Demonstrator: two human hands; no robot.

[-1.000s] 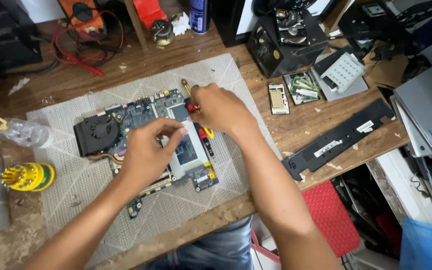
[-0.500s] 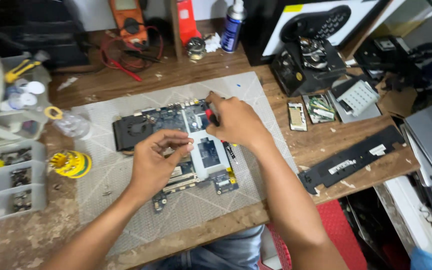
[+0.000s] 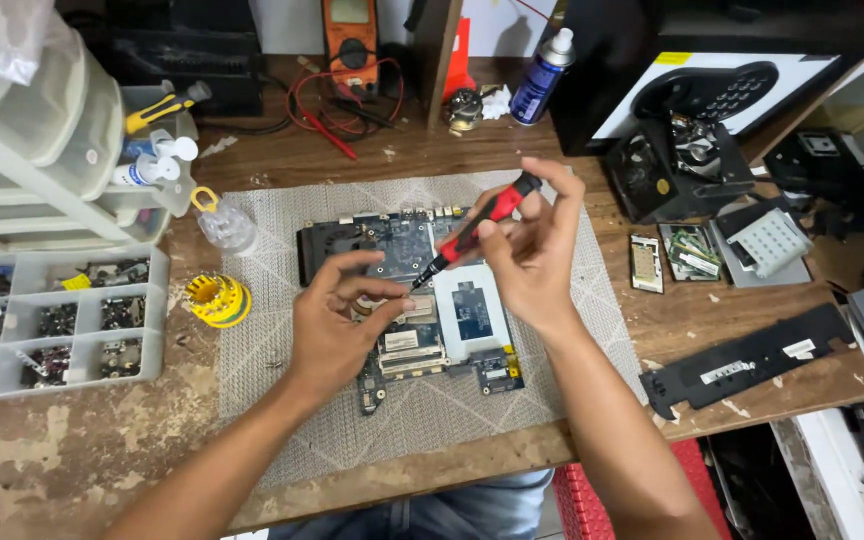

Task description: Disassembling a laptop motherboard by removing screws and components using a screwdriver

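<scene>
Screwdriver (image 3: 477, 226), red and black, now lifted and tilted in the right hand (image 3: 532, 245) grip, tip just off the left hand (image 3: 337, 325) fingertips pinching something small above the circuit board (image 3: 402, 290) on the bench mat (image 3: 272, 370); a second ago both hands were pressed low on the board.

In my right hand (image 3: 532, 245) the screwdriver (image 3: 472, 232) has a glossy red plastic handle with black grip bands and a dark metal shaft. Under my left hand (image 3: 337, 325) the circuit board (image 3: 407, 300), at the centre of the frame, looks matt blue-green, with shiny metal patches and a smooth pale plate. It lies on a grey woven mat (image 3: 282, 395), rough and ribbed. The wooden bench (image 3: 72, 450) at lower left is worn, its finish scuffed and blotchy. The parts tray (image 3: 57, 320) at left is translucent smooth plastic.
</scene>
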